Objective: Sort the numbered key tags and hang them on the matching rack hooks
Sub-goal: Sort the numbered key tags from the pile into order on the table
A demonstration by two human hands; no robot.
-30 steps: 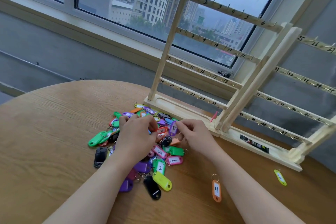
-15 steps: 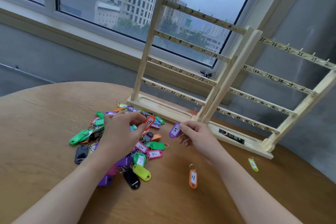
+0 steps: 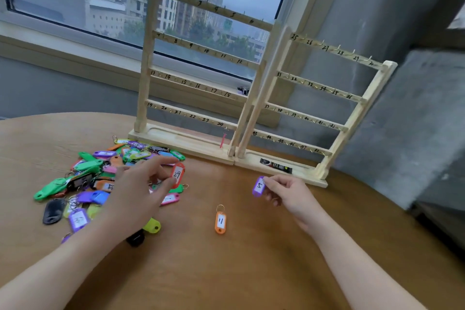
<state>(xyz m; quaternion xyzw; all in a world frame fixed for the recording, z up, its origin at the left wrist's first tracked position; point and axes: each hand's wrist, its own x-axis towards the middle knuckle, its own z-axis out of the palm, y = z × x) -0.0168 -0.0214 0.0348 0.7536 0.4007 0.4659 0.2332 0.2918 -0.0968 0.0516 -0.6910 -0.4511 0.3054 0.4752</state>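
Tags 29 (image 3: 177, 174) and 5 (image 3: 259, 186) have both come up out of the pile (image 3: 100, 178) since a second ago, so hanging comes next. Left hand (image 3: 141, 191) pinches the red 29 over the pile's right edge; right hand (image 3: 286, 192) pinches the purple 5 near the rack (image 3: 251, 98) base. Orange 11 (image 3: 220, 222) lies on the table (image 3: 251, 272) between them.

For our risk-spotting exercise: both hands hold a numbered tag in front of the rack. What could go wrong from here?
1. The right hand pinches only a corner of the purple tag 5; it might slip.
2. The red tag 29 in the left hand belongs on the right rack, an awkward cross-reach.
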